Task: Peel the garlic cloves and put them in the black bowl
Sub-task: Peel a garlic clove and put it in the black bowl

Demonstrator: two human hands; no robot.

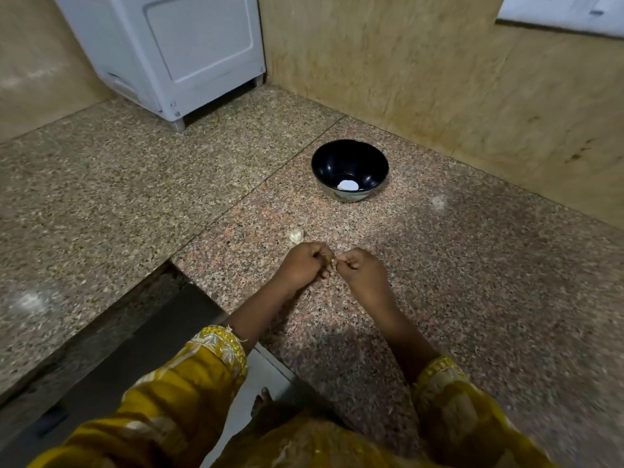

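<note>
From the head view, both forearms reach forward over the granite counter (472, 265), and the hands meet on the near side of the black bowl (324, 157), well short of it. The left hand (300, 265) and the right hand (363, 270) are knuckles-up with fingers curled, their fingertips drawn together. Both pinch a small garlic clove (332, 261) between them, held just above the stone. Only a sliver of the clove shows, pale with a papery tan edge; how much skin is left on it I cannot tell. The bowl stands upright on the counter, glossy and dark inside, with one white peeled clove (347, 185) lying at its bottom. Between the bowl and the left hand, nearer the hand, a pale piece of garlic (296, 235) lies on the stone; whether it is a clove or only husk is not clear. Mustard-yellow embroidered sleeves (202, 366) cover both arms to the mid-forearm. Left of the bowl and farther back stands a white appliance (169, 52), and a beige wall (439, 79) runs close behind the bowl.
</note>
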